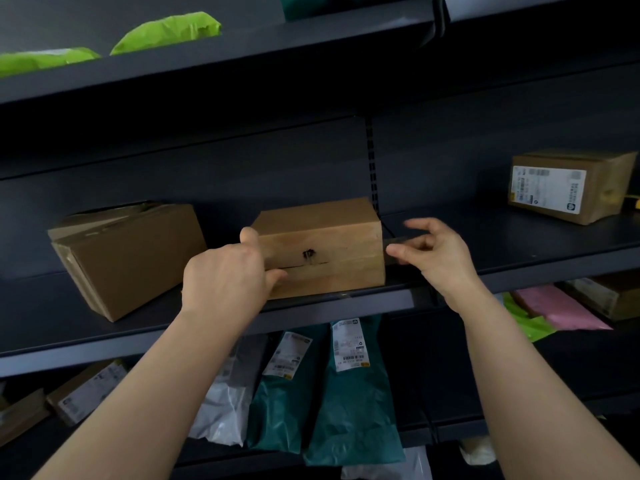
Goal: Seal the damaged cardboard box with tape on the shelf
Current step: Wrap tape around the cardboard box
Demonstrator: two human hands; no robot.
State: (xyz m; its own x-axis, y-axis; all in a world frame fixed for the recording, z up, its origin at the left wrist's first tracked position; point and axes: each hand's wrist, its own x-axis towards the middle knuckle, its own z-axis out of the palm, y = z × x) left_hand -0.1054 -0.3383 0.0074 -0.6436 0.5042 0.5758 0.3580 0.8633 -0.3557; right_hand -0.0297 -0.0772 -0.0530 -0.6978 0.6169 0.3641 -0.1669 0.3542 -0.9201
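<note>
- Below both grips, on the lower shelf level, teal mailer bags (pixel 346 403) with white labels hang side by side. A white bag (pixel 225 414) is to their left, and a labelled carton (pixel 86 389) lies further left.
- Below and to the right of the right grip lie a pink bag (pixel 561 308) and a lime bag (pixel 523 323).
- The left grip (pixel 225 277) grasps the left end of the damaged cardboard box (pixel 322 233). The thumb is up at the top left corner and the fingers curl onto the front face.
- The damaged cardboard box stands between the two grips at the front edge of the shelf (pixel 346 303). Its front face has a dark hole (pixel 308 255), with a split running sideways from it.
- The right grip (pixel 436 254) is just beside the box's right end, fingers partly curled. A thin greyish strip (pixel 398 241) runs from the box edge to the fingertips. I cannot tell whether it is pinched.
- Left of the left grip, on the same shelf, a plain brown box (pixel 128 258) sits askew, its top flaps crumpled.
- Well right of the right grip and further back stands a labelled box (pixel 568 185).
- High above the left grip, lime green bags (pixel 166 32) lie on the upper shelf.
</note>
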